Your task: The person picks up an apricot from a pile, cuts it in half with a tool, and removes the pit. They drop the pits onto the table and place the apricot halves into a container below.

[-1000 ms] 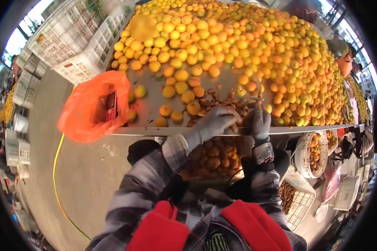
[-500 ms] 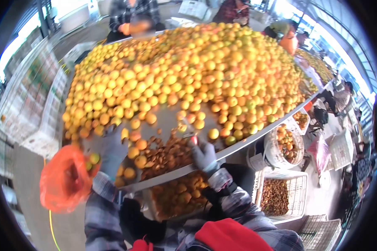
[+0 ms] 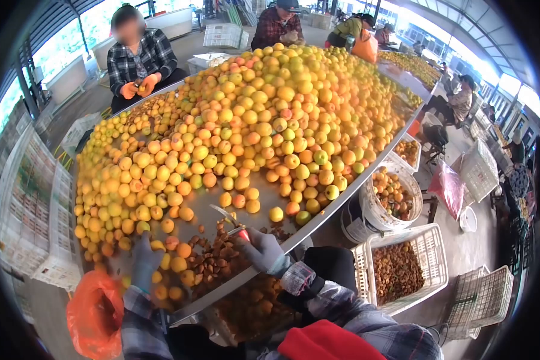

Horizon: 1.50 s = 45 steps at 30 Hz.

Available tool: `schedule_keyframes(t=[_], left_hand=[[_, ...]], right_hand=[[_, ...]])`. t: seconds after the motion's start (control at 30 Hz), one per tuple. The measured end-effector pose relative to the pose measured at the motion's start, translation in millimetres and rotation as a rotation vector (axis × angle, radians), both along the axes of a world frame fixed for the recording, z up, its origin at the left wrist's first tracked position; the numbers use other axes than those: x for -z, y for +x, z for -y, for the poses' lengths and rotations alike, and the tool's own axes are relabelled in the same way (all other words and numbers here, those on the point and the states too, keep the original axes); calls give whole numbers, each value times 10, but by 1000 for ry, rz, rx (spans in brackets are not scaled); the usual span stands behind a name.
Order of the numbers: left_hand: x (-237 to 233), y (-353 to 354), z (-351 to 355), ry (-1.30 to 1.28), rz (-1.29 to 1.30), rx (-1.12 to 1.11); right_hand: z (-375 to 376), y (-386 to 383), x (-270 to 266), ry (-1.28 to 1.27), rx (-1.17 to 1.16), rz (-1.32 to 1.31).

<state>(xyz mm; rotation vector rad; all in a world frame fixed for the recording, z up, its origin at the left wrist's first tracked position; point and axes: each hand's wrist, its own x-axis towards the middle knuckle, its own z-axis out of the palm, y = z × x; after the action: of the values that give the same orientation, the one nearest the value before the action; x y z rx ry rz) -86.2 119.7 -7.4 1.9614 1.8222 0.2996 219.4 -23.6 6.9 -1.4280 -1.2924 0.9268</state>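
Observation:
My left hand [image 3: 146,257], in a grey glove, reaches over the near left of the metal table, its fingers stretched toward the apricots [image 3: 143,212]. A greenish apricot [image 3: 143,227] lies at its fingertips; part of the fingers is hard to make out. My right hand [image 3: 264,249], also gloved, is closed around the red handle of a knife [image 3: 241,233], whose curved blade points up and left over the table. Below the blade lies a heap of brown pits [image 3: 213,261]. Between the hands sit several loose apricots [image 3: 178,264].
An orange plastic bag [image 3: 95,312] hangs at the table's left corner. Along the right side stand a white bucket of fruit [image 3: 375,211] and a white crate [image 3: 438,282] holding pits. Across the table sits a person [image 3: 139,63] in orange gloves; other people work farther back.
The view has swung, bringing the person across the table into fuller sight. My left hand has shifted over the fruit at the left. My right hand still holds the knife.

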Motion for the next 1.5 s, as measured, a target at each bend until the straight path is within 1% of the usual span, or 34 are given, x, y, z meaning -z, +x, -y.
schedule_keyframes(t=[0.03, 0.07, 0.1, 0.23, 0.3, 0.33, 0.43, 0.47, 0.5, 0.53, 0.57, 0.6, 0.63, 0.67, 0.7, 0.77, 0.8, 0.83, 0.87, 0.9, 0.93, 0.97, 1.0, 1.03, 1.1, 1.13, 1.17, 1.23, 1.3, 1.37, 1.43, 1.47, 1.5], left_hand=[[-25, 51, 10, 1, -2, -1], [-54, 83, 21, 7, -15, 10], [-88, 80, 48, 13, -34, 17], [-44, 49, 60, 79, -137, 10], [-57, 25, 47, -86, -63, 17], [-19, -17, 52, -107, 69, -13], [-106, -32, 114, -32, 33, -21], [-65, -69, 121, -30, 30, -33], [38, -120, 107, 37, 115, -1], [129, -191, 75, 109, 196, 28], [219, -263, 34, 119, 183, 7], [309, -308, -5, 158, 281, 0], [219, -272, 52, 198, 380, -8], [116, -254, 136, 213, 441, 8], [-178, -135, 272, 225, 431, -8], [-737, 92, 541, -99, 883, -177], [-880, 102, 634, -252, 939, -218], [-859, 157, 685, -253, 939, -214], [-808, 255, 769, -246, 1142, -263], [-763, 355, 850, -238, 1343, -311], [-758, 441, 945, -241, 1342, -307], [-781, 531, 1064, -350, 1277, -230], [-790, 621, 1168, -454, 1208, -153], [-776, 739, 1258, -453, 1211, -148], [-733, 931, 1404, -652, 1345, -206], [-684, 951, 1436, -667, 1345, -183], [-621, 1004, 1452, -647, 1333, -111], [-594, 1124, 1452, -638, 1326, -9], [-624, 1115, 1470, -596, 1249, 24], [-574, 1100, 1460, -584, 1273, 27], [-607, 1061, 1442, -571, 1226, 153], [-643, 1056, 1422, -563, 1287, 192], [-639, 1051, 1419, -560, 1291, 192]], right_hand=[[-7, -11, 1, 8, -8, -23], [-10, 0, -16, -17, -12, 24], [-6, 3, -22, -15, -22, 14], [-37, -7, -19, -10, -21, 15], [-60, -9, 47, -3, -13, 40], [-42, -28, 69, -9, -27, 29], [-63, -18, 50, 3, -6, 9], [-55, -20, 30, -21, 4, 39], [-50, -24, 19, -44, 12, 68], [-72, -20, 163, -39, 14, 21], [-95, 5, 260, -5, 9, 32], [-82, -25, 218, -2, 23, -99], [-53, -52, 150, -4, 35, -228], [-50, -45, 123, -3, -2, -315], [-20, -55, -59, -40, -89, -518], [-19, -36, 30, 1, -154, -401], [-8, -61, 60, 7, -153, -400], [25, -100, 91, -40, -198, -355], [46, -141, 102, -87, -241, -310], [65, -188, 21, -86, -235, -312], [98, -241, -129, -82, -245, -302], [122, -276, -214, -78, -256, -291], [102, -297, -151, 49, -213, -144], [91, -328, -128, 52, -211, -140], [96, -380, -133, 133, -204, -175], [120, -368, -193, 117, -199, -57], [137, -339, -133, -1, -264, -179], [122, -340, 45, 6, -336, -419], [163, -297, -2, 32, -323, -406], [190, -299, -77, 47, -340, -404], [221, -236, -129, -4, -389, -341], [215, -205, -100, 64, -393, -192], [210, -186, -83, 64, -396, -188]])
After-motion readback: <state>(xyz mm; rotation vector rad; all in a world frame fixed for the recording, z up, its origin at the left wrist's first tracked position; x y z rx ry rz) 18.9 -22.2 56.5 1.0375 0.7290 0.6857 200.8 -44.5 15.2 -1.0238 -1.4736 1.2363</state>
